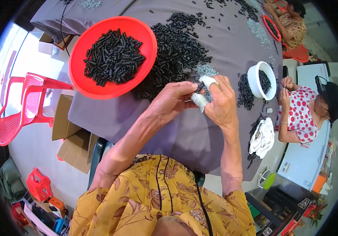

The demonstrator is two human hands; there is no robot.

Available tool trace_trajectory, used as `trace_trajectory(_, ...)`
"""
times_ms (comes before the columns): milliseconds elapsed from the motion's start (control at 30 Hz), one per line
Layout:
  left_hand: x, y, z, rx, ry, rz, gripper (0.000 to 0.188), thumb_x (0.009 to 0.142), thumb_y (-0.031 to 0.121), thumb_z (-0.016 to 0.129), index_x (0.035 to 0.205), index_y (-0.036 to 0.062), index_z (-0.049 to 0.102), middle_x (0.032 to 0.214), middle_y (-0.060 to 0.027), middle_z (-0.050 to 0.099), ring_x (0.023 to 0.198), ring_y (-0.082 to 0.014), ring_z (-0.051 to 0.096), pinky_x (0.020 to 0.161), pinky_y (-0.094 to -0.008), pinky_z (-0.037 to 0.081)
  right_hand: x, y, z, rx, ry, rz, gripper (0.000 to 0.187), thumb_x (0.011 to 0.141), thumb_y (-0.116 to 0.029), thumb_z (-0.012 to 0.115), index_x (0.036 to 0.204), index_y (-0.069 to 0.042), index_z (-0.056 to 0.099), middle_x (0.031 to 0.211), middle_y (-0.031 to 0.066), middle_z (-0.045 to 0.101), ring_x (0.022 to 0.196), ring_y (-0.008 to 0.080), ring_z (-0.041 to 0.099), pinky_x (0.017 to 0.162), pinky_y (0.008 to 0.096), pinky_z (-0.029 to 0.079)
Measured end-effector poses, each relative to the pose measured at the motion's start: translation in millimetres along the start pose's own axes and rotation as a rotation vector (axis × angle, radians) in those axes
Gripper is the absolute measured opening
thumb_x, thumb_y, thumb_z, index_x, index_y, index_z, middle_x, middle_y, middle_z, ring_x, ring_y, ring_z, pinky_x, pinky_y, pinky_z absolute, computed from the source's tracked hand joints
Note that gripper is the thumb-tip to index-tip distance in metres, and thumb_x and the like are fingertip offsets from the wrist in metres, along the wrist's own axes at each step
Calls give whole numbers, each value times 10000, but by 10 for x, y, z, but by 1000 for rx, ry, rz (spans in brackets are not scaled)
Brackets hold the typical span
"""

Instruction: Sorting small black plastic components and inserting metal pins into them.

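My left hand [173, 95] and my right hand [221, 103] meet over the grey cloth, fingertips nearly together. Thumb and forefinger of the left one are pinched; what sits between them is too small to make out. White wrapping [199, 101] covers the thumb and a finger of the right hand, which is curled closed, its contents hidden. Just beyond them lies a heap of small silvery-grey pieces [206, 70]. A large pile of short black tube-like parts [177, 51] spreads to the left and beyond. More black parts [114, 58] fill a round red tray [78, 74].
The grey-clothed table [137, 129] bears a white bowl [252, 80] of black parts and a crumpled white cloth [261, 138] at right. A co-worker [304, 110] sits there; another person [292, 27] sits farther off. A red chair [23, 106] and cardboard box [74, 137] stand left.
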State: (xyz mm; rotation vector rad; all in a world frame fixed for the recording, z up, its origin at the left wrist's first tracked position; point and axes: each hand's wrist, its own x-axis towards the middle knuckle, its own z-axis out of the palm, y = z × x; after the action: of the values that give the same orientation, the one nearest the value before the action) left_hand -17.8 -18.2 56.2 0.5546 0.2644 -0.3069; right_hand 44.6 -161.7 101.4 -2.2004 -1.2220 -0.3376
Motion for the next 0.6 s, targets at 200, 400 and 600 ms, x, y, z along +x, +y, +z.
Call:
trace_trajectory(200, 5, -31, -53, -23, -49, -9, 122, 901, 144, 546, 909, 39, 607, 878, -43, 633, 798, -123, 607, 750, -266, 507, -19, -17, -12, -48, -45, -3, 314, 619, -160, 765, 810, 1, 576, 809, 124, 560, 748, 323, 532, 663, 401, 432)
trace_trajectory(400, 74, -89, -60, -69, -44, -9, 107, 892, 121, 564, 876, 29, 616, 835, -46, 631, 789, -131, 605, 764, -333, 511, -51, 34, 46, 14, -24, -27, 281, 618, -161, 745, 702, -13, 521, 735, 110, 530, 711, 310, 523, 643, 401, 419)
trace_trajectory(600, 98, -117, -89, -112, -43, -7, 106, 895, 120, 553, 894, 28, 605, 894, -66, 628, 833, -157, 609, 802, -322, 498, -67, 86, 94, 40, 3, -45, 253, 616, -142, 728, 695, -16, 524, 725, 112, 527, 692, 310, 520, 622, 405, 421)
